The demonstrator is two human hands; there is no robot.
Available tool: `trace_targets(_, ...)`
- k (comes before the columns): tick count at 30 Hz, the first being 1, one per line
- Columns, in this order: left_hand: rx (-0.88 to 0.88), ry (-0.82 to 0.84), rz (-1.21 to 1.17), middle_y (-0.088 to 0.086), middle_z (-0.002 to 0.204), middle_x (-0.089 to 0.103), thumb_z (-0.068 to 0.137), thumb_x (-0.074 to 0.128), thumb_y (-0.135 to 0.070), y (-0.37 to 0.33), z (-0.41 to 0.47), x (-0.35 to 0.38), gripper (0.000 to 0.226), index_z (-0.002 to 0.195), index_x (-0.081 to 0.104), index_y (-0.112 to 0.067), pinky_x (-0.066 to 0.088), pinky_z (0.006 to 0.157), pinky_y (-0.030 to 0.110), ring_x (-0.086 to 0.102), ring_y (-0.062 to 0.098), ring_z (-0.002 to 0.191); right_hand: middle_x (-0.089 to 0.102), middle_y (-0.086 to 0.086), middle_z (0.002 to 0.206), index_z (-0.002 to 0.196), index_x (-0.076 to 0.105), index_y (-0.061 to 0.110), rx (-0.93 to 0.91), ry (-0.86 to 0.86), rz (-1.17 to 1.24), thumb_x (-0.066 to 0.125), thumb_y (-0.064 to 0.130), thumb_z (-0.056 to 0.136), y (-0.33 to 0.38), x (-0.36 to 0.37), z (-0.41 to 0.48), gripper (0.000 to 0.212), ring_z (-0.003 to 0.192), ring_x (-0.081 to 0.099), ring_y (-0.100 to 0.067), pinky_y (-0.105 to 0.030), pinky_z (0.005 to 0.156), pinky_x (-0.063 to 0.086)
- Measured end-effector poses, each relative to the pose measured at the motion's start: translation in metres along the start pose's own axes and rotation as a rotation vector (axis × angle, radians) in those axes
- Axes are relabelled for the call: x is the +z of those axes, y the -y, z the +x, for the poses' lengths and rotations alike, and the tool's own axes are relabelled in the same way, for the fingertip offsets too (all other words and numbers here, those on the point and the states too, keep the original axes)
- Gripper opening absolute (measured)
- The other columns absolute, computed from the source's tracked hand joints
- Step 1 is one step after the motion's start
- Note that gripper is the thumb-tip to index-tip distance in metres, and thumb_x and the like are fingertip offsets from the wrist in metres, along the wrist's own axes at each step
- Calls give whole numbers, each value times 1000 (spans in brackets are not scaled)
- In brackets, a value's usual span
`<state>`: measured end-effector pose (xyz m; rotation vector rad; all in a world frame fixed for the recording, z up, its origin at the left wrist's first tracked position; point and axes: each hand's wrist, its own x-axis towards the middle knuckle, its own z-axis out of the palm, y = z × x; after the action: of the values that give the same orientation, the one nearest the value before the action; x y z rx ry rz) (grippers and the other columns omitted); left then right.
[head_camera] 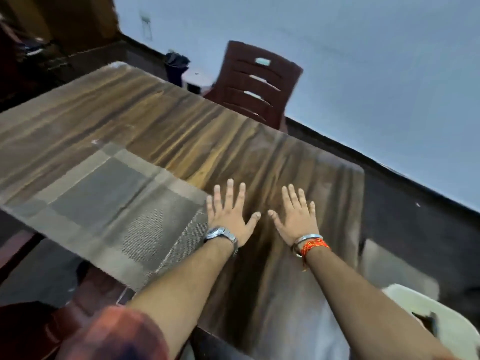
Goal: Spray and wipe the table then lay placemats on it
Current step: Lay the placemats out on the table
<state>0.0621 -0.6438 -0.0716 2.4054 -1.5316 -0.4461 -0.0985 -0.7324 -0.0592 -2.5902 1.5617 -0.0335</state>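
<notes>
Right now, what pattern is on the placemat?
Grey woven blocks with lighter bands on the placemat, head view.

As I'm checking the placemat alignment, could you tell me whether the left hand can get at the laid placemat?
Probably yes: the left hand lies open beside the placemat, with nothing between them.

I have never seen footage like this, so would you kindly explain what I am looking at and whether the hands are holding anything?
There is no machine here: a person wears a camera on the head, looking down at their own arms, so the picture tilts and blurs. The left hand, with a watch, and the right hand, with bracelets, are spread open over a wooden table. Neither holds anything. One grey woven placemat lies on the table by the left hand. A brown chair stands at the far side.
</notes>
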Motion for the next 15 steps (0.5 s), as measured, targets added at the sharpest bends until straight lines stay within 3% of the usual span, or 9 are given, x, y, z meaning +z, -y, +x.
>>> trace_targets(6, 249, 61, 11, -8, 163, -22, 93, 29, -67, -113, -23, 19, 81, 156, -12, -37, -5, 121, 50, -15, 26, 151, -2, 6, 160, 153, 3, 22, 231, -76, 44, 33, 57, 94, -114, -33, -79, 74, 147, -3, -18, -46, 118, 5)
trace_targets(15, 407, 151, 17, -7, 165, -12, 94, 33, -63, -266, -115, 96, 79, 157, -6, -36, 2, 122, 47, -3, 23, 152, -3, 2, 161, 152, 11, 17, 409, -19, 128, 41, 49, 94, -270, -32, -226, 73, 147, 0, -19, -45, 118, 8)
